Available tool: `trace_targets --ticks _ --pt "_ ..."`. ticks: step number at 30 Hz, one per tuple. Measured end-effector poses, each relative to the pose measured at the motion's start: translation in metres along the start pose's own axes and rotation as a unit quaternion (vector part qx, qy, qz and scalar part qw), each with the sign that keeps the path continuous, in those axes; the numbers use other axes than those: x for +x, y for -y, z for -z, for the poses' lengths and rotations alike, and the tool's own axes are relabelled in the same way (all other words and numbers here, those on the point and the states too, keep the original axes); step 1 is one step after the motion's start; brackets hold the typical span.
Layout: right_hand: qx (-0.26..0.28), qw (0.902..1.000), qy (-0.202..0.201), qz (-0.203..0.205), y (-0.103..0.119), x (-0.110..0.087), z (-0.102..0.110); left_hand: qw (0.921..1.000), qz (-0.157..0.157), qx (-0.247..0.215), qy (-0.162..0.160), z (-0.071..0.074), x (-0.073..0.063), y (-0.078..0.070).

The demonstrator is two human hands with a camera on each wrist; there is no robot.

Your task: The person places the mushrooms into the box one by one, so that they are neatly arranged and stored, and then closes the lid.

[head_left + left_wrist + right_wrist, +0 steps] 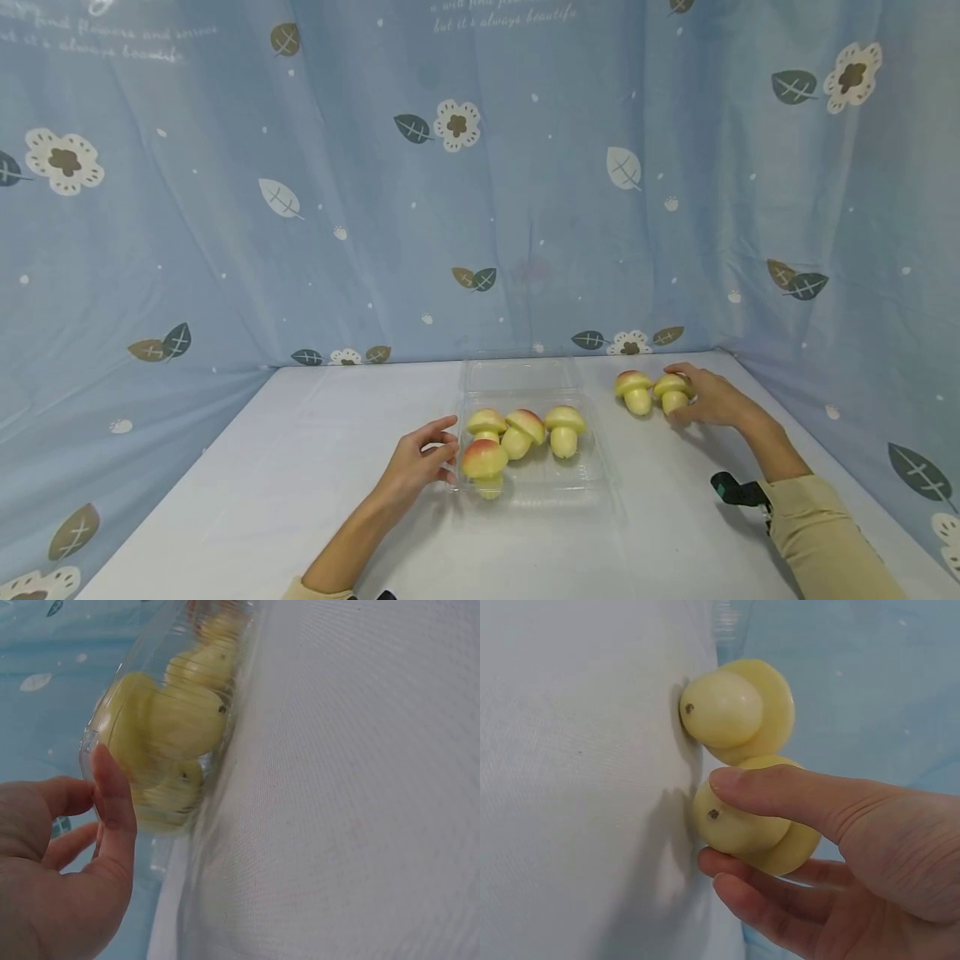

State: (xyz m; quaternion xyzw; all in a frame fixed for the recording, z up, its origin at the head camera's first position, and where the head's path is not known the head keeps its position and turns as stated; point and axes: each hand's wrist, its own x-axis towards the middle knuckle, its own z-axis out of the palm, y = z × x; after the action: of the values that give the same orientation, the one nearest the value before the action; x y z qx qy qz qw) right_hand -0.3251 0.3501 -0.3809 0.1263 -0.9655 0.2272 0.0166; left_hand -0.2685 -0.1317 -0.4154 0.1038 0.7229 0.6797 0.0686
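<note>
On the right of the table, my right hand [711,400] grips a yellow mushroom-shaped piece [739,825], thumb on its stem and fingers round the cap. A matching mushroom-shaped piece [724,709] lies right beside it, with a red blush on its cap in the head view. My left hand [420,458] is at the left side of a clear plastic box [551,479], with fairly straight fingers touching its rim. Inside that box sit several more such pieces [564,432], gathered mostly to the left.
The box's clear lid [521,377] lies folded back towards the rear. Both stand on a white-covered table [337,425]. A blue patterned curtain [525,208] encloses the back and sides.
</note>
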Motion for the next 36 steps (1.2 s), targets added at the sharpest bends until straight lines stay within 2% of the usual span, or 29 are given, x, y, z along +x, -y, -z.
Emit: trace_targets --ticks 6,17,24,36 --pt "-0.002 0.9999 -0.01 -0.002 -0.002 0.0 0.003 1.0 0.003 -0.005 -0.003 -0.001 0.0 0.0" --pt "-0.005 0.9993 -0.027 0.027 0.003 0.001 0.01 0.9999 0.008 -0.015 -0.003 -0.002 -0.002 -0.003" --pt "-0.004 0.9991 -0.03 0.031 0.006 0.001 0.012 0.9999 0.004 -0.01 0.002 -0.001 -0.003 0.0" --pt "0.004 0.9961 -0.055 0.069 0.033 -0.003 0.022 1.0 0.004 -0.008 -0.004 -0.002 -0.001 -0.001"
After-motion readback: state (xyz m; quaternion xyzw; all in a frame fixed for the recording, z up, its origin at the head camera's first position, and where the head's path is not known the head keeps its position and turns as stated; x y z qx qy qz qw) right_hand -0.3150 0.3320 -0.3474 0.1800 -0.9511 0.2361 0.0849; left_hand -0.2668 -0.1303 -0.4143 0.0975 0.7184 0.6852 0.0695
